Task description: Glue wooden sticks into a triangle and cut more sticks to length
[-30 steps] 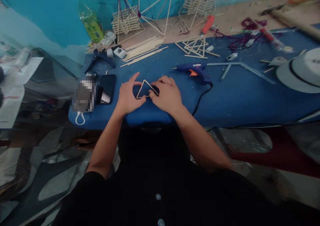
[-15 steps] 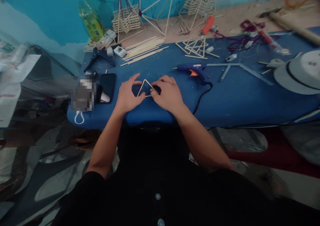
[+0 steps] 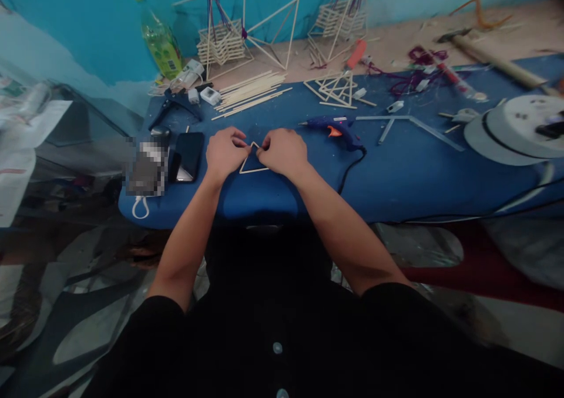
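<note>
1. Fingers of the left hand (image 3: 225, 154) and right hand (image 3: 284, 151) are now gathering near the top corner of the stick triangle (image 3: 253, 170), having left its lower part, where the 2 thumbs were resting 0.5 s ago.
2. That triangle is lying on the blue tabletop (image 3: 405, 192), left of the hot-glue gun (image 3: 337, 129).
3. Left thumb and forefinger are pinching the triangle's left side just below the corner; the other left fingers are curling close together.
4. Right thumb is pressing by the corner's right side; its opposing fingertips are hiding, so I cannot tell whether they are pinching.
5. Loose bamboo sticks (image 3: 253, 95) are lying behind and left of the glue gun; small stick triangles (image 3: 335, 86) are overlapping directly behind it.
6. Translucent glue sticks (image 3: 436, 132) are lying right of the glue gun, and a smartphone (image 3: 188, 157) is lying well to its left.
</note>
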`<control>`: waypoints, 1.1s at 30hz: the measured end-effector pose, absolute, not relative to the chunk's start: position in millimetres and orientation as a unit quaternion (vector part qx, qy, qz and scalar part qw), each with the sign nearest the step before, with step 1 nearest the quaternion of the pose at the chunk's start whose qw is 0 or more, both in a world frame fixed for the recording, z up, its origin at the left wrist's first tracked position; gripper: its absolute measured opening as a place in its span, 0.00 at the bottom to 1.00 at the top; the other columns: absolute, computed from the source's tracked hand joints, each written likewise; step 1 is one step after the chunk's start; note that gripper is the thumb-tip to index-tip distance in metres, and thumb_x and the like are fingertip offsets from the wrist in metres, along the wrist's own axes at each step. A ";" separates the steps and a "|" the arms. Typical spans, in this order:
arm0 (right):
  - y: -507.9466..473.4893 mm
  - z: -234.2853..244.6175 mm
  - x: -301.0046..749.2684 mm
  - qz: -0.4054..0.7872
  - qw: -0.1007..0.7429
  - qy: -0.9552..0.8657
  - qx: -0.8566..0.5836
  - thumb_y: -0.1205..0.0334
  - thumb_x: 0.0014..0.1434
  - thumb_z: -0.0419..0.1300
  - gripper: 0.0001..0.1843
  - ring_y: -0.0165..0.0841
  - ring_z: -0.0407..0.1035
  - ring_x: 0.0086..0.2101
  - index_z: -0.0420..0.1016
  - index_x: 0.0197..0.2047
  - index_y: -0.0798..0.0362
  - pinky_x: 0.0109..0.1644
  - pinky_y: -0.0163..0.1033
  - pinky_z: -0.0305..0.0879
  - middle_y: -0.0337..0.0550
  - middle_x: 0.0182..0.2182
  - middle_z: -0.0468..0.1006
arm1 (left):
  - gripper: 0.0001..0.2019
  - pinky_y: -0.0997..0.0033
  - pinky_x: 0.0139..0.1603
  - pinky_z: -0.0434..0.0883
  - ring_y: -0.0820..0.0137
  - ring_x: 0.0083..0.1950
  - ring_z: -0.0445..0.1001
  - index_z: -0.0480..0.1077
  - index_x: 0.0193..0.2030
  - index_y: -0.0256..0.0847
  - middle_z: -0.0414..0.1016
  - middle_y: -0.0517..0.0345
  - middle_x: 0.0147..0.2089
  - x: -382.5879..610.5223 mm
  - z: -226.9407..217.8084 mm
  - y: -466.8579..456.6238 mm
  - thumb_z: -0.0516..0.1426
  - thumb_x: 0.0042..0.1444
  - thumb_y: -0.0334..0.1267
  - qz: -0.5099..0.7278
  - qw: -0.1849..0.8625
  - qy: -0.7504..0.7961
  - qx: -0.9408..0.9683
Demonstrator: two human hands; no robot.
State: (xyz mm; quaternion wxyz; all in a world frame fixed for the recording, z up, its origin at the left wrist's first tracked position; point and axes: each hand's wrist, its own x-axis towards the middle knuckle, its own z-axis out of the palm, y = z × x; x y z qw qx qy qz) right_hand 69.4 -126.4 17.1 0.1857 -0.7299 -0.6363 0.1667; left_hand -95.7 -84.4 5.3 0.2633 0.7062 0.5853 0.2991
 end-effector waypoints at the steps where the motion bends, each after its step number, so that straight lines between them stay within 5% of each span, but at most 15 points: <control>1: -126.4 16.9 68.7 0.169 0.185 -0.633 -0.733 0.58 0.64 0.68 0.13 0.54 0.81 0.53 0.89 0.48 0.52 0.58 0.55 0.78 0.57 0.50 0.87 | 0.09 0.47 0.62 0.80 0.51 0.51 0.88 0.79 0.40 0.46 0.90 0.53 0.41 -95.1 6.0 -86.2 0.67 0.51 0.33 0.298 0.259 0.588 0.706; 14: -124.7 10.2 69.6 0.162 0.222 -0.631 -0.726 0.58 0.59 0.68 0.11 0.53 0.82 0.46 0.90 0.42 0.52 0.55 0.57 0.81 0.58 0.43 0.88 | 0.07 0.45 0.61 0.81 0.50 0.51 0.89 0.80 0.37 0.47 0.90 0.55 0.40 -95.4 3.7 -87.2 0.67 0.51 0.33 0.307 0.248 0.577 0.715; 33: -128.8 8.7 70.1 0.169 0.210 -0.645 -0.715 0.58 0.60 0.69 0.11 0.56 0.81 0.52 0.89 0.43 0.52 0.57 0.57 0.78 0.58 0.47 0.88 | 0.07 0.45 0.61 0.82 0.50 0.50 0.89 0.82 0.38 0.47 0.90 0.55 0.39 -99.0 1.0 -91.1 0.67 0.50 0.33 0.312 0.258 0.563 0.721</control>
